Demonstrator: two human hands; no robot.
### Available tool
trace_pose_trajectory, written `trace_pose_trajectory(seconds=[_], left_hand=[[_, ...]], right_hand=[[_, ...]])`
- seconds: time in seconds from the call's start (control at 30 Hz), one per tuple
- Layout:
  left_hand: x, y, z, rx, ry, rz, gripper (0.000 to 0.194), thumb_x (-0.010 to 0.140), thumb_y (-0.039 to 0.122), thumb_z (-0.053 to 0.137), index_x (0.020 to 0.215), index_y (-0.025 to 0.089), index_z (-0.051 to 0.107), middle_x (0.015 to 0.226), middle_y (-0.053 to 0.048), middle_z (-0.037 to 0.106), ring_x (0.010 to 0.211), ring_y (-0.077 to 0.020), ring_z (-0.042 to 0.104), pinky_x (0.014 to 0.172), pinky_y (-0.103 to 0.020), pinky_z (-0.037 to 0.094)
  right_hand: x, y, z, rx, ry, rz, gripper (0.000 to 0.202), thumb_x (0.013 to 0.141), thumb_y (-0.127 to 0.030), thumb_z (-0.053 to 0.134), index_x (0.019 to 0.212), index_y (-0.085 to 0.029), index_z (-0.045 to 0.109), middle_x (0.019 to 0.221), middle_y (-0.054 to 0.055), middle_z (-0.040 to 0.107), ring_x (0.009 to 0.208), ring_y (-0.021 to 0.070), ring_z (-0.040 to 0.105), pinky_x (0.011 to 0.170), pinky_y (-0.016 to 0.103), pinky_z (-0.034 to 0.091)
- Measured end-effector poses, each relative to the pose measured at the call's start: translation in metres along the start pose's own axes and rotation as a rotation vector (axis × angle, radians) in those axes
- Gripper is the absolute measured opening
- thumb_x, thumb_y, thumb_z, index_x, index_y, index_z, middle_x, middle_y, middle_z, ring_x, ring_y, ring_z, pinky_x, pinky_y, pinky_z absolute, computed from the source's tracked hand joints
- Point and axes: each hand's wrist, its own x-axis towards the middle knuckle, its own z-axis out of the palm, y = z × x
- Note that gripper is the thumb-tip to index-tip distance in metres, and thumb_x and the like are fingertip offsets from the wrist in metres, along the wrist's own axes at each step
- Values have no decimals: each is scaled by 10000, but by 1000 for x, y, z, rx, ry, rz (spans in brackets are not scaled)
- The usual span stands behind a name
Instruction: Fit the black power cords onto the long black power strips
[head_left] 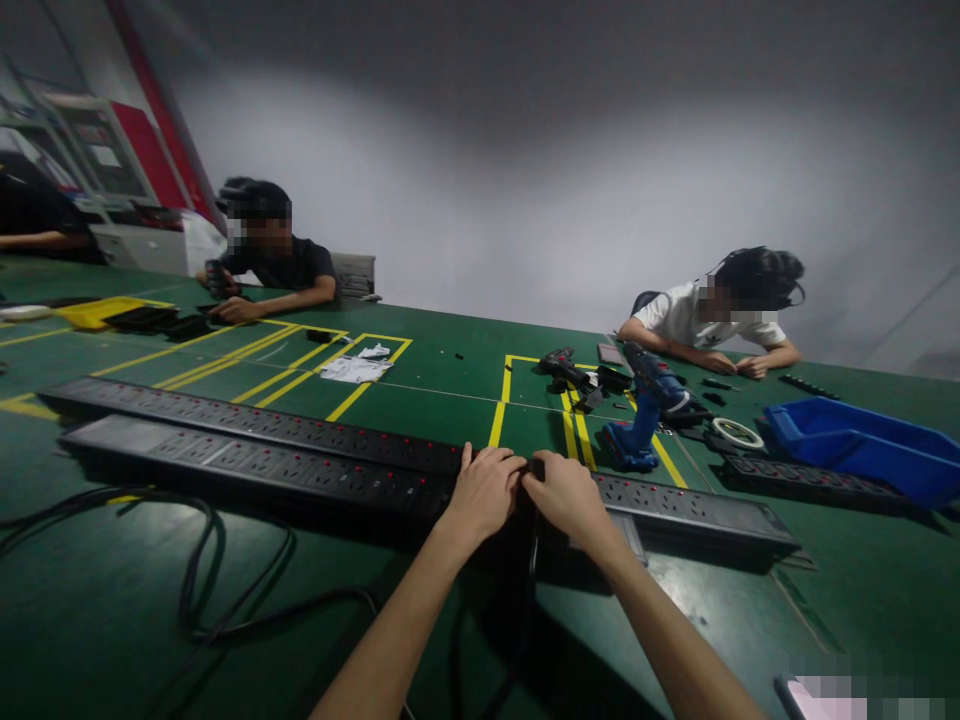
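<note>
Two long black power strips lie side by side across the table, the far power strip (300, 425) and the near power strip (247, 465), both with rows of sockets and small red points. My left hand (486, 490) is closed over the strips around their middle, fingers bent down. Close beside it, my right hand (570, 495) has its fingers curled together toward the left one. A small dark thing shows between the fingertips, but its kind is hidden. From beneath the hands a black cable (533, 550) runs down toward me.
More black cable (199, 580) loops at the left. Beyond the strips stand a blue cordless drill (641, 410), a tape roll (737, 433) and a blue bin (862, 445). White crumpled paper (358, 366) and a yellow tray (112, 310) lie farther left. Several people sit across the table.
</note>
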Motion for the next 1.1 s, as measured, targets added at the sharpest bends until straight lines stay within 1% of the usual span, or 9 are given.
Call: trace_pose_trajectory(seconds=[0.17,0.37,0.43,0.5,0.63,0.67,0.77,0.97,1.1], left_hand=[[0,-1,3,15,0,4,350,990,299,369,1209,281,641,1310,-49,618,1240,-240,519,1165,-611,183],[-1,0,2,57,-14,23,364,974,255,373,1248,271,612,1329,-64,602,1249,-247,512,1163,-609,197],[-1,0,2,67,-16,26,367,964,232,379,1251,268,605,1330,-66,600,1251,-247,510,1162,-607,200],[-1,1,2,71,-19,34,359,954,222,397,1242,268,606,1327,-66,599,1246,-246,513,1162,-609,196],[-1,5,1,56,-13,7,338,973,251,377,1190,285,634,1283,-45,623,1236,-234,518,1165,-615,174],[-1,6,0,53,-12,-5,342,979,259,366,1183,280,639,1276,-46,627,1241,-232,515,1166,-611,176],[-2,8,-6,66,-48,0,340,968,250,382,1192,249,638,1295,-68,618,1256,-241,507,1164,-585,210],[0,4,-6,99,-34,27,344,970,257,399,1221,301,631,1310,-33,623,1240,-227,528,1151,-560,254],[2,0,2,82,12,78,339,973,267,392,1214,306,627,1295,-3,634,1248,-200,527,1193,-528,191]], right_hand=[[0,0,3,-25,6,16,275,854,-283,456,973,-174,679,956,145,715,899,274,678,724,313,443],[4,-1,8,-39,-5,-13,286,889,-267,425,988,-172,677,992,155,711,937,270,669,762,319,444],[2,-4,2,-49,-7,-10,297,902,-259,419,1014,-169,678,991,158,710,944,275,667,769,325,443],[-9,-11,-16,-57,44,9,336,919,-260,404,1122,-166,655,967,155,712,920,279,670,766,336,441],[-50,-30,-78,23,314,-25,437,984,-331,324,1354,-192,510,966,119,712,866,246,667,766,324,426],[-61,-34,-91,48,317,-64,437,982,-341,333,1358,-193,500,957,110,711,853,237,665,753,313,422],[-83,-37,-100,41,139,-177,393,937,-317,414,1291,-193,534,874,90,703,788,234,660,701,302,411],[-77,-18,-43,-65,-245,-375,414,849,-224,455,1251,-155,525,1014,166,696,885,301,667,702,356,431],[-72,-10,-30,-79,-384,-461,450,858,-286,466,1292,-174,503,1041,174,698,921,327,674,680,371,452]])
